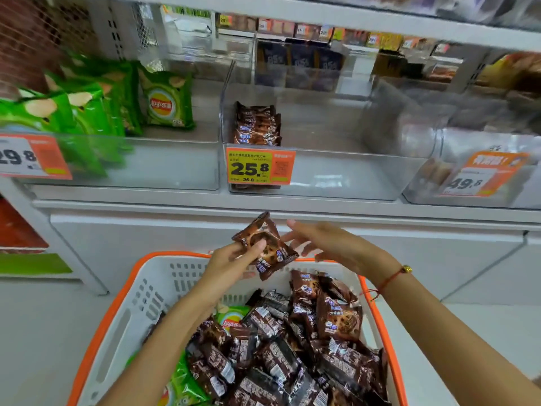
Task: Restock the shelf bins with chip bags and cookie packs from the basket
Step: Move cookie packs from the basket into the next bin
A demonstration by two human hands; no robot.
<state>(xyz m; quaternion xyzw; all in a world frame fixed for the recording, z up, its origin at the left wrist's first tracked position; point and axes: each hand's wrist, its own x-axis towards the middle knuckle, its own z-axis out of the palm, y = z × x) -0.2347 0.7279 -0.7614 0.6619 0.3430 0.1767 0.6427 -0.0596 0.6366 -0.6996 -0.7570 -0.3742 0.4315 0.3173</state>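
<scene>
Left hand (pixel 231 259) is pinching a brown cookie pack (pixel 265 246) above the far rim of the basket (pixel 117 315); the thumb is lying across the wrapper's face and the other fingers are curling behind it, so the grip is closing on the pack's lower left corner. The pack is tilting, its upper end pointing toward the shelf (pixel 263 197).

Right hand (pixel 328 244) is hovering just beside the pack's right edge, fingers straight and spread, grip fully open and holding nothing; whether the fingertips are touching the wrapper cannot be told. A red cord bracelet (pixel 392 278) is circling that wrist.

The basket, white with an orange rim, is carrying a heap of cookie packs (pixel 292 347) across its middle and right side, with green chip bags (pixel 181 388) showing at its near left and one more under the left forearm.

On the shelf, the middle bin (pixel 322 171) is holding a short stack of cookie packs (pixel 257 124) at its left wall, behind an orange price tag (pixel 260 167). The left bin (pixel 175 165) is holding green chip bags (pixel 167 101), standing toward its back and left.
</scene>
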